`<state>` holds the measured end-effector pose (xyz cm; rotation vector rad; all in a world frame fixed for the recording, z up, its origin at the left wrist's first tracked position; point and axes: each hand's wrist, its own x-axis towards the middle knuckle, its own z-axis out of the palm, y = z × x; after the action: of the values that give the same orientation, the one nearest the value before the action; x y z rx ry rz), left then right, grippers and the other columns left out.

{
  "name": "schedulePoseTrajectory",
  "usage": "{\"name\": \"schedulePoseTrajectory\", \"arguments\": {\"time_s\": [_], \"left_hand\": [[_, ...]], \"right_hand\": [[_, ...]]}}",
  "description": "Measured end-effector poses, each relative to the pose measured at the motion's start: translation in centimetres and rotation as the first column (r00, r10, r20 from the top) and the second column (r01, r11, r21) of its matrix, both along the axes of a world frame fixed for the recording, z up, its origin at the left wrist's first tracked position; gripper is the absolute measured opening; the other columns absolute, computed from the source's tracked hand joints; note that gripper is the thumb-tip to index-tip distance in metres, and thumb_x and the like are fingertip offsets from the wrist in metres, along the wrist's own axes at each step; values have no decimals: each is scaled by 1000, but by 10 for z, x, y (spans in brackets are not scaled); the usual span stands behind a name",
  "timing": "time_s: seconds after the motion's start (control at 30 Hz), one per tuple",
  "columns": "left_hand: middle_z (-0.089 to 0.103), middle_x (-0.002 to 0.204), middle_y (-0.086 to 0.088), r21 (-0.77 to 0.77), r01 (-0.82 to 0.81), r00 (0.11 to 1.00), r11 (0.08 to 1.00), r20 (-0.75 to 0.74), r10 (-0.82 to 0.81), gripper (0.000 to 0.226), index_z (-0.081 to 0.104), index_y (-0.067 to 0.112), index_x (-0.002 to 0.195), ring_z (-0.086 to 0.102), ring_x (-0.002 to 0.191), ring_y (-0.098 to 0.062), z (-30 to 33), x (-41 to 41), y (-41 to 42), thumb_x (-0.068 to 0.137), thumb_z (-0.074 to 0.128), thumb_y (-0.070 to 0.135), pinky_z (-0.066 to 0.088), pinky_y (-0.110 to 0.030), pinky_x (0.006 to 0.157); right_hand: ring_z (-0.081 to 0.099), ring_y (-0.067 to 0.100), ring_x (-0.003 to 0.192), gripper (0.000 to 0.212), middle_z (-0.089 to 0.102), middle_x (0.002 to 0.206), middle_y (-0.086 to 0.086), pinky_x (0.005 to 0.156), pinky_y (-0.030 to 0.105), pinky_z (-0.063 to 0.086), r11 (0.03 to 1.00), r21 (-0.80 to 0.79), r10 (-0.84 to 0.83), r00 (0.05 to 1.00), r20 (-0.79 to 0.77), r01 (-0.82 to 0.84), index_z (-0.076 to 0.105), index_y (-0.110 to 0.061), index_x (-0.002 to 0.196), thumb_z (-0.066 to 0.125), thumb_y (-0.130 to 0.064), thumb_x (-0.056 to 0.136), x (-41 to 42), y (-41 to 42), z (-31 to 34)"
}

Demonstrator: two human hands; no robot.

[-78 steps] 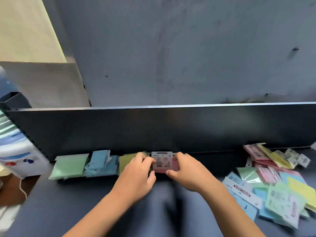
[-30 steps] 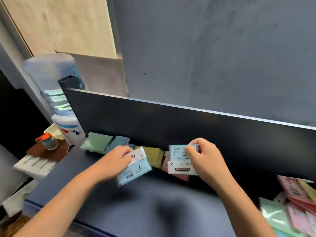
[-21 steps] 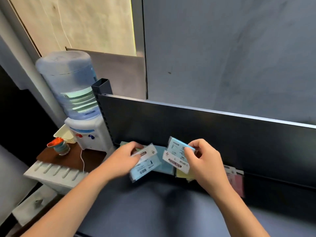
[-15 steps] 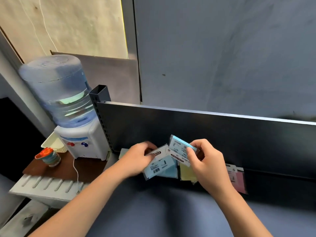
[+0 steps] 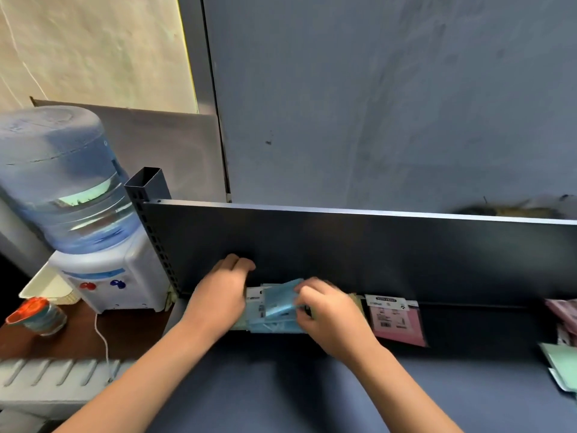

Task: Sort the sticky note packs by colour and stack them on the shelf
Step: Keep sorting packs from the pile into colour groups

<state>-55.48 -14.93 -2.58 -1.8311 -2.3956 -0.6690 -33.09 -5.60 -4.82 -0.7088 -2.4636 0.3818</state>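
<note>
Change since 0.5 s ago: both hands have come down from holding 2 blue packs up in the air to the blue stack on the shelf; the packs now lie on or against that stack, blurred.
Change in view: the camera has shifted slightly; a pink and a green pack now show at the right edge.
Left hand (image 5: 222,295): palm down at the left end of the stack, fingers curled over toward the back panel; whether it grips a pack I cannot tell.
Right hand (image 5: 327,310): fingers bent, pinching the right edge of the top blue pack.
Blue sticky note packs (image 5: 279,307): a loose stack between the 2 hands, at the foot of the back panel; the count is unclear from blur, at least 2.
Pink pack (image 5: 398,320): 1, label up, just right of the right hand, apart from the blue stack.
Yellow pack (image 5: 357,303): 1 sliver visible between the right hand and the pink pack.
Unsorted packs (image 5: 560,357): at the right edge, 1 pink above and 1 green below, both cut off.
Shelf (image 5: 281,385): dark blue surface with a dark back panel (image 5: 374,251) upright behind the packs.
Water dispenser (image 5: 78,220): 1, left of the shelf, with 1 red and 1 blue tap.
Cup (image 5: 37,317): 1, orange-lidded, on the brown table beside the dispenser.
</note>
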Motion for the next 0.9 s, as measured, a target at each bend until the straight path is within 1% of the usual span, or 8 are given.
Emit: {"name": "schedulePoseTrajectory", "arguments": {"time_s": [0.07, 0.13, 0.3, 0.43, 0.53, 0.73, 0.8, 0.9], "left_hand": [[63, 114, -5, 9, -16, 999, 1000, 44, 16, 44, 66, 15, 119, 63, 104, -30, 3, -5, -6, 81, 57, -4, 57, -44, 82], [63, 112, -3, 11, 14, 997, 1000, 79, -15, 39, 66, 15, 116, 63, 102, -27, 3, -2, -11, 81, 58, -1, 56, -43, 84], [58, 106, 1, 45, 75, 993, 996, 88, -79, 34, 62, 18, 112, 61, 98, -23, -5, 31, -16, 83, 61, 0, 54, -39, 81], [53, 104, 6, 85, 121, 984, 989, 121, -130, 29, 57, 21, 112, 59, 99, -19, -11, 82, -14, 86, 54, 9, 53, -38, 86], [51, 106, 10, 76, 166, 974, 983, 141, -176, 31, 56, 24, 116, 56, 101, -14, -16, 143, -6, 87, 57, 11, 49, -32, 88], [47, 107, 13, 82, 258, 953, 963, 145, -268, 26, 55, 27, 114, 52, 100, -8, -11, 267, 56, 89, 52, 21, 44, -25, 88], [44, 107, 15, 36, 314, 937, 949, 150, -316, 27, 55, 30, 116, 51, 99, -5, -1, 308, 89, 89, 48, 26, 44, -24, 88], [43, 116, 11, -143, 375, 927, 916, 72, -368, 36, 55, 31, 129, 53, 115, -11, 21, 372, 152, 95, 45, 31, 42, -27, 101]], "right_hand": [[63, 25, 100, 10, 66, 117, -7, 76, 38, 58, 999, 28, 14, 993, 113, -17, 70, -25, 92, 69, -23, 81, -9, -3, -5], [61, 24, 108, 18, 66, 123, -9, 84, 39, 55, 1000, 16, 0, 987, 163, -3, 76, -30, 97, 66, -32, 82, -11, -7, -7], [57, 22, 107, 28, 62, 124, -10, 86, 38, 51, 997, -63, -43, 992, 119, 51, 71, -29, 106, 52, -33, 85, 8, -4, 2], [56, 25, 103, 29, 58, 119, -4, 89, 39, 51, 992, -80, -89, 991, 103, 97, 68, -25, 112, 54, -28, 86, 46, 15, 12], [55, 21, 104, 24, 58, 118, -6, 91, 37, 50, 986, -109, -118, 990, 74, 126, 68, -26, 113, 59, -28, 90, 97, 31, 17], [53, 10, 99, 24, 50, 112, -17, 87, 32, 49, 976, -115, -175, 981, 82, 184, 64, -33, 109, 53, -41, 90, 230, 77, 23], [53, 4, 101, 22, 49, 109, -23, 88, 29, 49, 964, -148, -214, 975, 64, 221, 65, -39, 105, 53, -47, 88, 275, 96, 24], [53, -3, 102, 29, 47, 104, -28, 90, 29, 50, 948, -192, -253, 967, 26, 253, 67, -43, 99, 49, -57, 80, 337, 132, 35]]}}
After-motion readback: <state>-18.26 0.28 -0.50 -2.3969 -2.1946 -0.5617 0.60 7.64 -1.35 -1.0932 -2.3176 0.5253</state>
